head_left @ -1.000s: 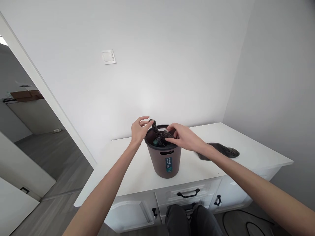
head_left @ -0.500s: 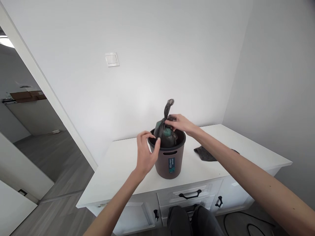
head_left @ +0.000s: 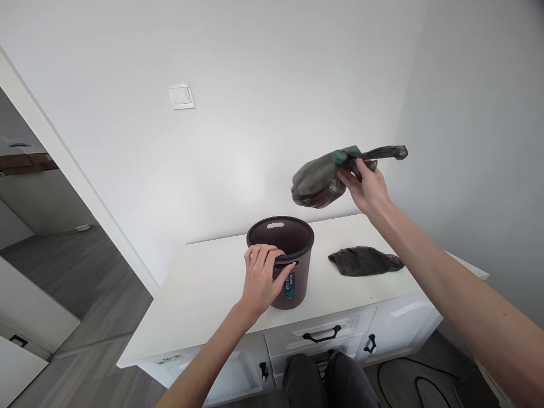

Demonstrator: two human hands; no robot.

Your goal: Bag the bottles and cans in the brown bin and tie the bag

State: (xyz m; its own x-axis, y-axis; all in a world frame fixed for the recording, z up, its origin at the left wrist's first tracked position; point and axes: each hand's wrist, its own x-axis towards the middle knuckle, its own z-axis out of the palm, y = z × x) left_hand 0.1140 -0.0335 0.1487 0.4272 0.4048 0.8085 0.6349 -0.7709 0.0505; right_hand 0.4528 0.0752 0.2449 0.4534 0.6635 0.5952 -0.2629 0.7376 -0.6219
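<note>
Under the left hand (head_left: 261,277), a bin (head_left: 302,269) is gripped by its rim, its label (head_left: 289,287) mostly illegible. A dark bag (head_left: 317,178) is clutched by the right hand (head_left: 369,186).

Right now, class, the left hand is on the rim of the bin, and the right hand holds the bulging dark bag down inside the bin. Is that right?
Not quite. The bulging dark bag is not inside the bin: the head view shows the right hand holding it up in the air. The left hand is on the rim, as stated.
</note>
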